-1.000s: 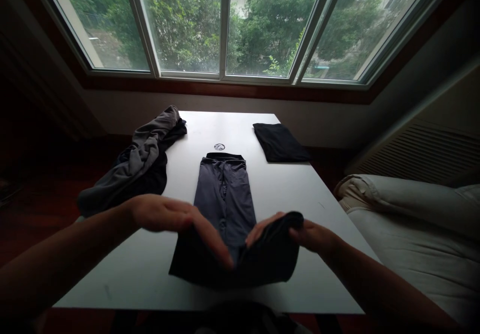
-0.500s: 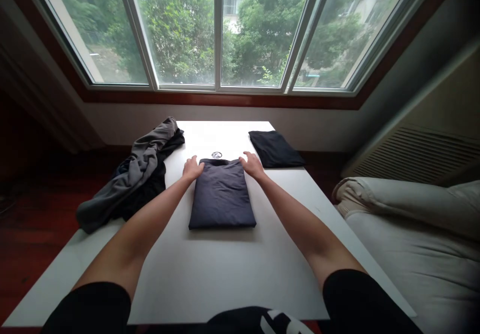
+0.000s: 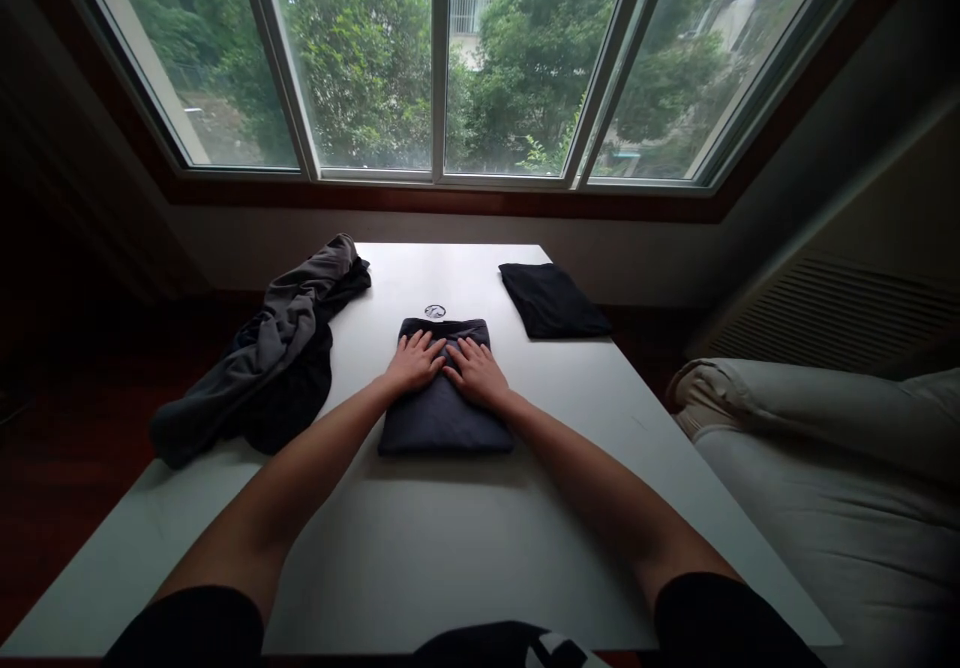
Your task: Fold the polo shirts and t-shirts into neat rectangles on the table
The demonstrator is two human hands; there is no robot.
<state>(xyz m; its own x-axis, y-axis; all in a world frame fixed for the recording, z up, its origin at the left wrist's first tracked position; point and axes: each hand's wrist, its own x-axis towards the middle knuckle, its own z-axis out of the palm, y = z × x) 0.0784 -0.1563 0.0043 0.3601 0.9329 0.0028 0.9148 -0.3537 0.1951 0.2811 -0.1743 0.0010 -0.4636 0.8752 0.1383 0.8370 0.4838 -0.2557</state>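
Closest to me are my dark sleeves, the left sleeve [image 3: 191, 628] and the right sleeve [image 3: 731, 623], with a bare stretch of white worktop [image 3: 450, 538] between my arms. Beyond it, near the middle of the worktop, lies the dark grey folded garment [image 3: 446, 428], its thick folded edge towards me and its waistband-like edge away.

My left grip [image 3: 418, 360] and right grip [image 3: 476, 370] rest palm down on its far half, fingers fanned wide and clasping nothing, thumbs close together. I take this for pressing and smoothing. To do it well, I'd keep the palms flat, the weight even on both sides, and stroke outwards from the middle, lightly enough not to drag the layers apart or skew the edges.

Half a second ago my hands were at the two far corners, beside the cloth; now they have come inward onto its top. A second ago, the near part was lifted and bent in my hands; now it lies doubled over.

Further out, the crumpled heap of clothes [image 3: 281, 338] on the left, the oval mark [image 3: 435, 312] just past the garment and the black folded cloth [image 3: 553, 300] at the far right have stayed put, below the window [image 3: 439, 68].
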